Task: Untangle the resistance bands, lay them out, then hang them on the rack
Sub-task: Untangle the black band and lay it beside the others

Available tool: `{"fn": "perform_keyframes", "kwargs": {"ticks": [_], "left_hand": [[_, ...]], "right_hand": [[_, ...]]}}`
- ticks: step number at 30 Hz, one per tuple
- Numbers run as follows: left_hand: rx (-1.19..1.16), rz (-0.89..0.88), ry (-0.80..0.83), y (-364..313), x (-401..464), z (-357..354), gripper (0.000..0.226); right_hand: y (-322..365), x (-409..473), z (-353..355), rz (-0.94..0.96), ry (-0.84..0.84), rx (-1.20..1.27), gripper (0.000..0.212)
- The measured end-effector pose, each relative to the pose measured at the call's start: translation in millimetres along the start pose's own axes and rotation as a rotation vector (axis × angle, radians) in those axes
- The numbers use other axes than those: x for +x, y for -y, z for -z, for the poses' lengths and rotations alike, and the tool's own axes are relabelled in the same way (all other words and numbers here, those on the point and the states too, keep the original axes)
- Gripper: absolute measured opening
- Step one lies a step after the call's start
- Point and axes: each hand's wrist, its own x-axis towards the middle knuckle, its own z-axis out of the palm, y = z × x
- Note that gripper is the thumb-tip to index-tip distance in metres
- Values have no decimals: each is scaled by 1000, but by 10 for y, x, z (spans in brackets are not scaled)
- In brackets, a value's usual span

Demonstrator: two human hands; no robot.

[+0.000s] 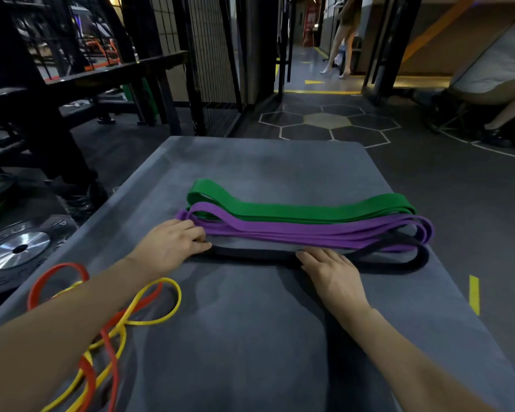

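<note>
A grey padded bench [250, 322] is filling the middle of the frame, running from the bottom edge upward. Across its centre a green band [298, 208], a purple band [295, 230] and a black band [399, 264] are lying folded side by side. At lower left, a red band [57, 267] and a yellow band [161, 319] are lying looped and crossing each other.

Green band [295, 208], purple band [295, 231], black band [250, 253] looked like smooth matt rubber. Grey mat [250, 165] was soft, matt, mottled. Weight plate [18, 248] had shiny metal centre.
</note>
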Motion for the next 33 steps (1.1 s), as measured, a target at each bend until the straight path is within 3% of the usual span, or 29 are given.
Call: {"fn": "perform_keyframes", "kwargs": {"ticks": [2,6,9,12,15,18,21,25,28,33], "left_hand": [[-63,60,106,-72,37,-9,15],[-143,267,286,-173,3,63,31],[-77,206,275,-235,74,122,31],[23,295,240,-264,122,11,29],[-50,431,308,-385,181,57,17],[-41,477,382,-448,222,48,27],[-231,531,417,-436,184,81,34],[-318,525,299,-420,102,158,51],[-348,522,270,-444,49,263,53],[-485,679,169,-528,-258,586,43]], "right_hand": [[-9,-4,-16,-6,0,12,43],[-21,-10,-38,-5,-29,6,41],[-48,-23,-48,12,-59,-26,35],[-53,-41,-8,9,-45,-85,42],[-6,-56,41,-43,21,-86,47],[3,-52,73,-48,69,-80,56],[-3,-45,104,-20,81,-73,55],[63,-24,199,-22,119,-85,53],[135,-16,301,-36,155,-91,56],[378,-29,581,-85,183,-7,50]]}}
